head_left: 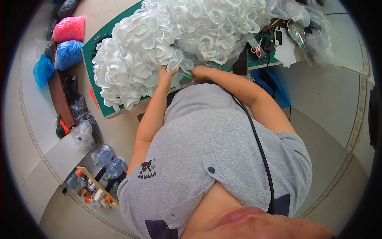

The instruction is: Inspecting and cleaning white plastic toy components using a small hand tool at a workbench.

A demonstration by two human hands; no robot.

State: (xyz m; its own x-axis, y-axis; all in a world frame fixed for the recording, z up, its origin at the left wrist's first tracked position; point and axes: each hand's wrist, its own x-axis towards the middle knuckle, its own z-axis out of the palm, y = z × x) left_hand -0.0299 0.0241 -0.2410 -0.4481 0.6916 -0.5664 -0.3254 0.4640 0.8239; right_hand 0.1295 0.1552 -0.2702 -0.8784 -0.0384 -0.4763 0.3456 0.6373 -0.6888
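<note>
A big heap of white curved plastic pieces (159, 36) covers most of a green-topped table (89, 59). My left hand (166, 75) is closed on one white piece at the heap's near edge. My right hand (199, 73) sits just to its right, fingers curled around a thin green tool (186, 75) whose tip shows between the two hands. My grey shirt (215, 151) fills the lower middle of the view, and a black cable (260, 147) runs across it.
Pink-handled scissors (258, 48), a phone (278, 37) and clear plastic bags (314, 28) lie at the table's right end. Pink (69, 28) and blue (68, 53) filled bags sit on the floor at left. Water bottles (109, 159) and a small tray of clutter (93, 193) stand lower left.
</note>
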